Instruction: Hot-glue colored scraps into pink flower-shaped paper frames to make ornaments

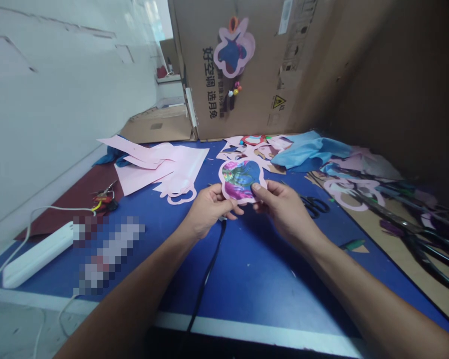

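Between both hands, raised over the blue tabletop (262,279), is a cloud-shaped cutout (243,174) with a pink border and a shiny, colourful blue, green and magenta middle. My left hand (211,207) pinches its lower left edge between thumb and fingers. At the lower right edge, my right hand (280,199) grips it, the thumb lying on the front face. Just behind my right hand lie the black handles of a pair of scissors (316,205); their blades are hidden. A black cord (211,269) runs from below the cutout to the table's front edge.
Pink paper sheets (145,167) and a pink cut-out frame (181,194) lie at left, near a white power strip (41,254). Paper scraps and blue cloth (310,152) are heaped behind. Large black-handled shears (415,234) lie right. A cardboard box (262,99) stands upright with a similar decoration (232,52).
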Demonstrator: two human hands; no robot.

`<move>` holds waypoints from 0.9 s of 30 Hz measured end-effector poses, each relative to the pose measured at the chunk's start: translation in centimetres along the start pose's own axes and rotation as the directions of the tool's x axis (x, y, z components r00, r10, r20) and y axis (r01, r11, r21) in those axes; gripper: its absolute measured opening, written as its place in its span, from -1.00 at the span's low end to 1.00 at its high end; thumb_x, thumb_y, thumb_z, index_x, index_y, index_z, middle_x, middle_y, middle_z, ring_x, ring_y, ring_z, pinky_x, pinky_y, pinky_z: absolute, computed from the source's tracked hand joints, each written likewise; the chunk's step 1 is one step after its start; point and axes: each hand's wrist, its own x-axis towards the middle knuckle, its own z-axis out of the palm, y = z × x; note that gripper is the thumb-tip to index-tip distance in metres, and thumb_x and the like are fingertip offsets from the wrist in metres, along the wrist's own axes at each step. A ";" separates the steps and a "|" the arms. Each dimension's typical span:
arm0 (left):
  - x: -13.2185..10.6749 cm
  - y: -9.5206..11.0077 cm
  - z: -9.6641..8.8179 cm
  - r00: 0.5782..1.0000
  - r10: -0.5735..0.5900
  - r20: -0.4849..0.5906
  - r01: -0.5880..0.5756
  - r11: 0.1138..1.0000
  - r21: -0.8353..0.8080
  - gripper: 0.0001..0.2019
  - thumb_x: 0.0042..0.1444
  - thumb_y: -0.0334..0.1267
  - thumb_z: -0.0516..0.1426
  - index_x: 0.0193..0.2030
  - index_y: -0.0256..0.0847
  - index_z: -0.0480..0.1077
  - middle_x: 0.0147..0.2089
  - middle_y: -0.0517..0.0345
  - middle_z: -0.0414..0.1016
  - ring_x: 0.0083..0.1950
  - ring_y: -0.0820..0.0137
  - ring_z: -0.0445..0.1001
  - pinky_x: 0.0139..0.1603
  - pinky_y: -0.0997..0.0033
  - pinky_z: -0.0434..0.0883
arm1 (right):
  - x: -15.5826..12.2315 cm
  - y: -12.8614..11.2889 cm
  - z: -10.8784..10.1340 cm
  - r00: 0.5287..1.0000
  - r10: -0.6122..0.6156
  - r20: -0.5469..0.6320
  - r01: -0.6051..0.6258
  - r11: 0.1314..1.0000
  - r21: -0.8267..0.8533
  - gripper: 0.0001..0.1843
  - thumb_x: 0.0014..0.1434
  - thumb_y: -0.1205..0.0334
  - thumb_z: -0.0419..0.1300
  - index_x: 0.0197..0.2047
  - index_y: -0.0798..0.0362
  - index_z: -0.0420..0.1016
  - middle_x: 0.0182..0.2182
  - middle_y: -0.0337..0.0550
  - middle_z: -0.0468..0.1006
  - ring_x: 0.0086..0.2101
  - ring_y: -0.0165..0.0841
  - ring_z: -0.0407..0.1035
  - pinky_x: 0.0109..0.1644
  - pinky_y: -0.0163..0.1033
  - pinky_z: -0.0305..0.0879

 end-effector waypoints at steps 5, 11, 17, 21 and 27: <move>0.0 0.0 0.0 1.000 0.002 0.003 -0.002 1.000 0.000 -0.79 0.07 -0.28 0.43 -0.19 -0.23 0.57 -0.36 0.09 0.70 -0.37 0.39 0.68 -0.35 0.50 0.56 | 0.0 0.1 0.0 1.000 0.009 0.001 -0.009 1.000 -0.003 -0.43 0.02 -0.33 0.62 -0.34 -0.02 0.60 -0.44 -0.25 0.55 -0.47 -0.38 0.35 -0.36 -0.22 0.28; 0.0 0.1 0.1 1.000 0.019 0.004 -0.019 1.000 0.001 -0.80 0.10 -0.25 0.41 -0.19 -0.24 0.57 -0.36 0.09 0.69 -0.39 0.41 0.66 -0.38 0.50 0.53 | 0.0 0.0 0.1 1.000 0.015 -0.005 -0.015 1.000 0.010 -0.43 0.00 -0.32 0.64 -0.35 -0.01 0.61 -0.45 -0.25 0.56 -0.47 -0.39 0.35 -0.36 -0.23 0.28; 0.0 0.1 0.1 1.000 0.023 -0.002 -0.023 1.000 0.009 -0.77 0.12 -0.22 0.43 -0.13 -0.24 0.60 -0.34 0.10 0.70 -0.37 0.40 0.67 -0.38 0.50 0.53 | 0.0 -0.1 0.1 1.000 0.015 -0.009 -0.014 1.000 0.027 -0.41 -0.02 -0.33 0.65 -0.36 0.00 0.62 -0.45 -0.26 0.56 -0.47 -0.40 0.36 -0.36 -0.24 0.26; 0.0 -0.1 0.0 1.000 0.025 -0.005 -0.025 1.000 0.008 -0.71 0.12 -0.17 0.47 -0.10 -0.25 0.62 -0.33 0.10 0.71 -0.35 0.39 0.69 -0.36 0.50 0.56 | 0.0 -0.2 0.0 1.000 0.011 -0.007 -0.011 0.999 0.031 -0.42 -0.02 -0.32 0.65 -0.36 0.00 0.61 -0.45 -0.26 0.55 -0.47 -0.40 0.36 -0.36 -0.23 0.25; 0.0 -0.1 -0.3 0.999 0.042 -0.016 -0.043 0.997 -0.068 -0.54 0.12 0.10 0.52 -0.13 -0.24 0.59 -0.24 0.08 0.73 -0.31 0.38 0.73 -0.35 0.52 0.61 | -0.1 -0.3 0.1 1.000 0.011 -0.019 -0.011 1.000 0.005 -0.40 -0.03 -0.33 0.65 -0.36 0.00 0.60 -0.46 -0.28 0.53 -0.46 -0.40 0.36 -0.35 -0.23 0.27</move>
